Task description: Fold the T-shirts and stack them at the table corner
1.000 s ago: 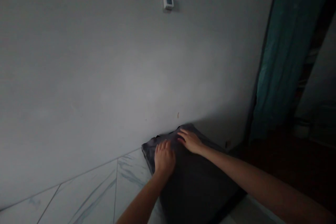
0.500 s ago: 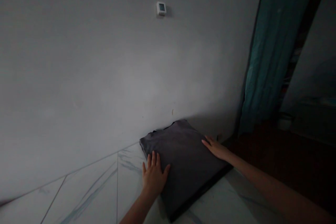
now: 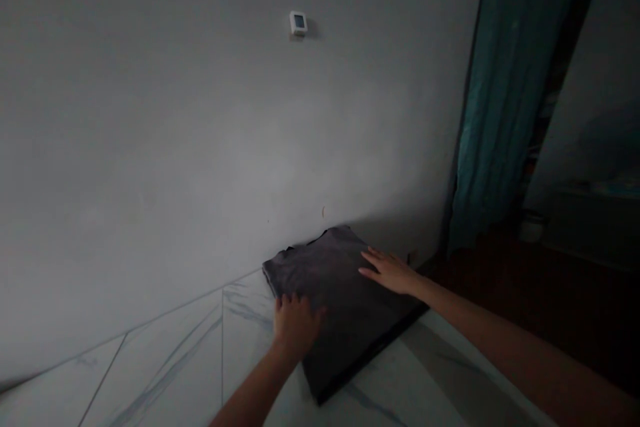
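A dark grey folded cloth (image 3: 345,327) lies on a white marble-patterned surface (image 3: 175,360), its back edge against the wall. My left hand (image 3: 296,325) is over the cloth's left edge, fingers apart and somewhat bent, the thumb blurred over the fabric. Over the upper right part of the cloth, my right hand (image 3: 390,271) is spread with its fingers pointing left. Neither hand has the fabric gripped. Whether the palms press on it cannot be made out.
A pale wall (image 3: 200,113) rises behind the surface and carries a small white device (image 3: 299,23) with a screen. A teal curtain (image 3: 505,100) hangs at the right. Beyond the surface's right side is a dark reddish floor (image 3: 490,287).
My right hand has moved left, from the cloth's right edge further over it. My left hand's fingers are more bent. The view has shifted slightly, and the cloth's near corner appears higher.
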A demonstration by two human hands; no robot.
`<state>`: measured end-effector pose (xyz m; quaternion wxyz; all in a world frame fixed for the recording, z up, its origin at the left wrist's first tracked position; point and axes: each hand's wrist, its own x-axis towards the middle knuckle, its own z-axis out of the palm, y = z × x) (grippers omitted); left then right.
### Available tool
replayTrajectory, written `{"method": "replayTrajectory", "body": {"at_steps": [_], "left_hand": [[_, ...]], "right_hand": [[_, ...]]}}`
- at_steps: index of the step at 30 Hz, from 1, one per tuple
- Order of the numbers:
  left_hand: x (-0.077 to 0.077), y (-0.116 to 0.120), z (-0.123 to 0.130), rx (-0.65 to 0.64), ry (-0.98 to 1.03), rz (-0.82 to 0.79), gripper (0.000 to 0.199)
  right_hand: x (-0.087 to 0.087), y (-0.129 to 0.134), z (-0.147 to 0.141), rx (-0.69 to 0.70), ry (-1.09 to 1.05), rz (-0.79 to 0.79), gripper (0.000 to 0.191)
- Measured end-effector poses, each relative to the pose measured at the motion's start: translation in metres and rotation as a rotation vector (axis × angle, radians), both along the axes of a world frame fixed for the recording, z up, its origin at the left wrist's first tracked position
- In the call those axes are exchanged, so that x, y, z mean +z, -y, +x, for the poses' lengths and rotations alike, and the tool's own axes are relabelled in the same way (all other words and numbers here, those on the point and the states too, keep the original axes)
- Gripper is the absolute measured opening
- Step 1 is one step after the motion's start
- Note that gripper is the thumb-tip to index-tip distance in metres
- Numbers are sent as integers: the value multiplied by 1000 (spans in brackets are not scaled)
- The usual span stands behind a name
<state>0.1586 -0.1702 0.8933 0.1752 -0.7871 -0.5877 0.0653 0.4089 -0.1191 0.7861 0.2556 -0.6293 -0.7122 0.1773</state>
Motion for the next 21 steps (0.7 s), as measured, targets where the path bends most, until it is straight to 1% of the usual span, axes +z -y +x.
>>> {"method": "replayTrajectory", "body": {"at_steps": [2, 3, 4, 6, 8, 11, 13, 16, 18, 21], "left_hand": [[7, -21, 18, -33, 23, 47, 51], [8, -33, 27, -44, 39, 70, 52], [5, -45, 34, -54, 56, 92, 54], [-4, -71, 44, -62, 88, 109, 54], [-15, -93, 42, -44, 123, 110, 54], [-27, -117, 22, 7, 165, 121, 53], [-28, -125, 2, 46, 188, 165, 51], [-24, -128, -23, 147, 280, 243, 52], [-19, -124, -30, 218, 343, 227, 58], [-10, -110, -28, 271, 357, 153, 59]], "right_hand": [[17, -24, -11, -9, 21, 1, 71], [24, -37, -17, -12, 27, -12, 70], [30, -50, -25, -17, 31, -28, 69], [38, -74, -39, -34, 41, -54, 69], [40, -94, -50, -50, 49, -70, 69], [34, -115, -62, -72, 51, -113, 70], [27, -124, -68, -105, 39, -117, 70], [19, -131, -70, -152, 31, -67, 68], [15, -132, -69, -154, 41, -46, 67], [10, -122, -71, -148, 18, -25, 66]]}}
